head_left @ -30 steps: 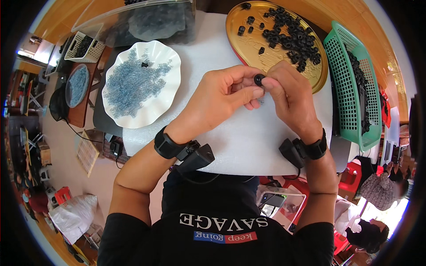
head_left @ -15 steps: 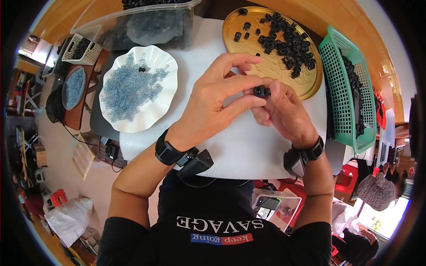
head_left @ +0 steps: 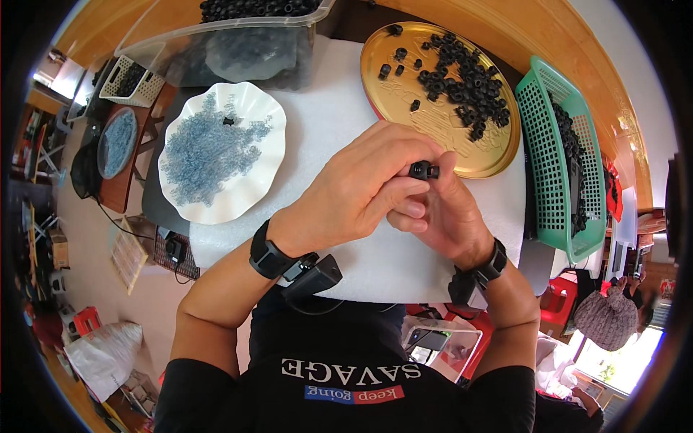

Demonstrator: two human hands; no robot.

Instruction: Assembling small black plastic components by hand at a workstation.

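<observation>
A small black plastic cord lock is pinched between both hands above the white table mat. My left hand grips it from the left with thumb and fingers, knuckles bent over it. My right hand holds its right end, the thumb raised along that side and the fingers curled beneath. Part of the lock is hidden by the fingertips. Just beyond the hands, a round gold tray bears a heap of loose black cord lock parts. To the left, a white scalloped plate holds many fine bluish springs and one black piece.
A green perforated basket of black parts stands at the right edge. At the back left is a clear plastic bin with more black parts. A side table carries a smaller dish of springs and a cream basket.
My left hand's fingers have folded inward from a more spread pose, and the two hands are closer together around the cord lock. The whole view has shifted slightly.
</observation>
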